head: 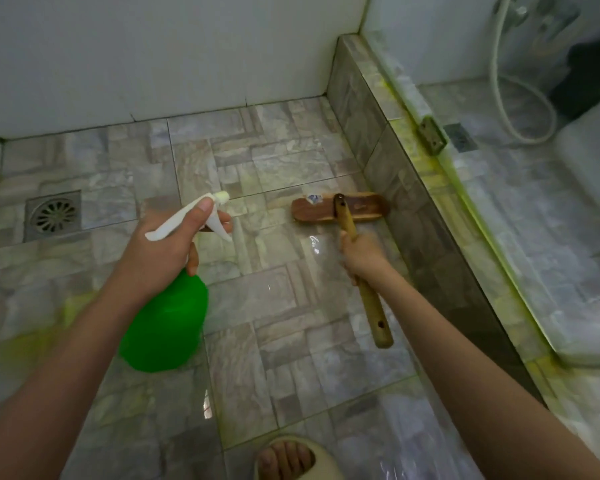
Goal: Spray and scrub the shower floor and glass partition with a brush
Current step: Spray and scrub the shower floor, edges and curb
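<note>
My left hand (pixel 168 242) grips the white trigger head of a green spray bottle (pixel 163 323), nozzle aimed at the wet stone-patterned floor tiles (pixel 284 299). My right hand (pixel 362 258) is closed around the wooden handle of a scrub brush (pixel 340 211). Its wooden head lies flat on the floor, right end against the tiled curb (pixel 395 174). The glass partition (pixel 499 209) stands on that curb at the right, with a metal bracket (pixel 432 135) at its base.
A round metal floor drain (pixel 52 214) sits at the left. White walls (pixel 153 64) close the far side. Behind the glass are a shower hose (pixel 520 109), a second drain (pixel 461 136) and a dark object. My sandalled foot (pixel 291 459) is at the bottom.
</note>
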`<act>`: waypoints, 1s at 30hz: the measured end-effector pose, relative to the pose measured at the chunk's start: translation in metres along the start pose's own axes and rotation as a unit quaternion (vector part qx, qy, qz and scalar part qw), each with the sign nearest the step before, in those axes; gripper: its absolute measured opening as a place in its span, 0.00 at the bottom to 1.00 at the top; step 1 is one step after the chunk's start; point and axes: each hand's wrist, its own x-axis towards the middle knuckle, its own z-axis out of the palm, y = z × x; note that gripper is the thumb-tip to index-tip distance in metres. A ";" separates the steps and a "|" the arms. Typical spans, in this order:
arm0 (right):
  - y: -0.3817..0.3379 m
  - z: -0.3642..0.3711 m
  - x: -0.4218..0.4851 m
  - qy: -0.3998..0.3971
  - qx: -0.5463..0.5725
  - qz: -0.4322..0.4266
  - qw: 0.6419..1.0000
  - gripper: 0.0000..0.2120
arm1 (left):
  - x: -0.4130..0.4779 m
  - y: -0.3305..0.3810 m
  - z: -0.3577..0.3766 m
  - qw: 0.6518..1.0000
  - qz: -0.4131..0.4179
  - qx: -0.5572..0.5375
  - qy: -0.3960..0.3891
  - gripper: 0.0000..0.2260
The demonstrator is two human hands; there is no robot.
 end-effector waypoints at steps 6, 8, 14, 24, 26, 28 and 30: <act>0.022 -0.010 -0.011 0.029 -0.174 -0.035 0.984 0.23 | -0.010 -0.003 0.003 0.999 -0.006 -0.035 0.011 0.18; 0.083 -0.009 -0.074 0.007 -0.169 -0.010 0.986 0.19 | -0.014 -0.003 -0.001 0.999 0.001 -0.042 0.018 0.16; 0.074 0.002 -0.092 -0.014 -0.244 -0.043 0.969 0.21 | -0.030 0.000 -0.004 0.996 -0.018 -0.058 0.063 0.16; 0.086 0.021 -0.126 -0.044 -0.288 -0.074 0.954 0.22 | -0.054 -0.019 -0.040 0.992 -0.047 -0.039 0.114 0.16; 0.072 0.029 -0.124 -0.059 -0.304 -0.090 0.946 0.22 | -0.058 -0.027 -0.045 0.991 -0.055 -0.041 0.117 0.15; 0.020 0.062 -0.090 -0.073 -0.309 -0.145 0.937 0.23 | -0.067 -0.034 -0.052 0.987 -0.065 -0.036 0.140 0.15; -0.037 0.097 -0.054 -0.096 -0.290 -0.209 0.929 0.24 | -0.076 -0.036 -0.057 0.985 -0.067 -0.037 0.158 0.16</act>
